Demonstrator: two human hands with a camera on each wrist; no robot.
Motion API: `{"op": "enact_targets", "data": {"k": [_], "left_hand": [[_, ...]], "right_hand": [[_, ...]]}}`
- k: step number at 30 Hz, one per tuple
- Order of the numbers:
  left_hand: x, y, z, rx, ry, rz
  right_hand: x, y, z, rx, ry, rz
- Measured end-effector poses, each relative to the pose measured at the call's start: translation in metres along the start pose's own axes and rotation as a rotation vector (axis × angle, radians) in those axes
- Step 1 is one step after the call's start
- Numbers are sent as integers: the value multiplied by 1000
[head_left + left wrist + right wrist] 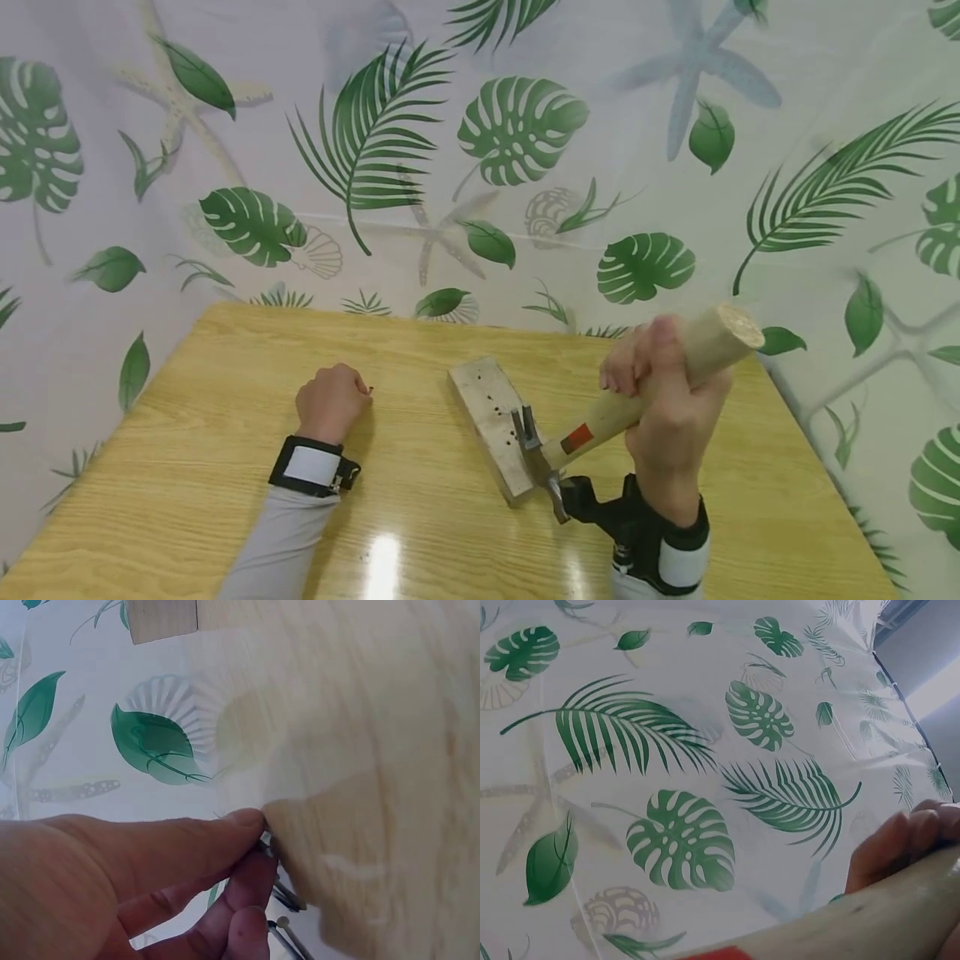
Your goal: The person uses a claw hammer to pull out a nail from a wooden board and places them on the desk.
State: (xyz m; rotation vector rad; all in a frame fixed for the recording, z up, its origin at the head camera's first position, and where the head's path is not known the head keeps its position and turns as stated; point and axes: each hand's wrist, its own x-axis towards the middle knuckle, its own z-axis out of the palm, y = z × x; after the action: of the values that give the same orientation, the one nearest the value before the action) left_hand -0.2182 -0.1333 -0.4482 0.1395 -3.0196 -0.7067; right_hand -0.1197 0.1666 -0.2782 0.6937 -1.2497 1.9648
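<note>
In the head view my right hand (675, 408) grips the wooden handle of a claw hammer (622, 408). The metal head is at the lower right part of a pale wooden block (491, 417), in front of it in this view; contact cannot be told. Small dark spots dot the block's top. My left hand (333, 404) is low over the table, left of the block. In the left wrist view its thumb and fingers pinch several nails (285, 896), partly hidden by the fingers. The right wrist view shows the handle and some fingers (900, 840).
A light wood-grain table (420, 517) carries the block, with bright reflections near its front. Behind it hangs a white cloth (420, 275) printed with green leaves and starfish. Each wrist wears a black strap; the right one's mount reaches close to the hammer head.
</note>
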Motion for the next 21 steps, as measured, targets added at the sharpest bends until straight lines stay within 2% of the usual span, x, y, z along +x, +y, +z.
{"op": "enact_targets", "data": {"k": [4,10,14,21], "left_hand": [[-2,1,-2,-3,-8,-1],[-3,4,-6,-16,-36,-7],[-3,8,-10,-42,-21,23],[-6,9,-15,-89,15,97]], "right_hand": [[4,-5,-6,5,103,-100],[4,-18,-22,-51,147,-144],[1,-24,-39,-115,123,-82],[-3,-23,-75,-315,59,142]]}}
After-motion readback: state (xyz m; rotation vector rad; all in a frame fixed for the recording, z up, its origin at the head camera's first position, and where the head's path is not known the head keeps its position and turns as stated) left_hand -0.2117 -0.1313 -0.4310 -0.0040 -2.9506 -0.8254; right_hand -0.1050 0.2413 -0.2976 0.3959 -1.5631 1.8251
